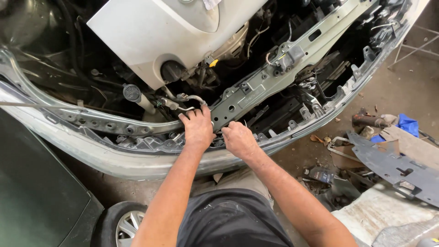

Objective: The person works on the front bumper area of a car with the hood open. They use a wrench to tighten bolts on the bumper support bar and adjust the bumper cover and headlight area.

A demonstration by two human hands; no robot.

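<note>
Grey-green painted metal is most of what I'm looking down on here, the front end of a car with the nose trim off and the engine bay (pixel 192 68) wide open. My left hand (pixel 197 126) is laid flat over the edge of the radiator support crossbar (pixel 274 73), fingers spread and curled onto the metal right by a thin bent silver pipe (pixel 194 98), so it's gripping the bar's lip rather than carrying anything. My right hand (pixel 238 138) is just beside it, knuckles up and curled down into the gap behind the bumper edge (pixel 137 162); can't tell if it's pinching something in there, the fingertips are hidden. As for containers, the bay holds a big pale silver engine cover (pixel 155 32), a black round cap (pixel 132 92) on a light-coloured tube off to the left, and a small yellow tab (pixel 213 63) near the middle. There's a pale rectangular sticker (pixel 251 97) on the crossbar, print too small to make out. On the floor to the right lies a dark grey plastic panel (pixel 393 164), a blue rag (pixel 407 124), cardboard scraps (pixel 411 142) and a small dark flat package (pixel 320 174). A wheel (pixel 123 224) pokes in bottom left.
</note>
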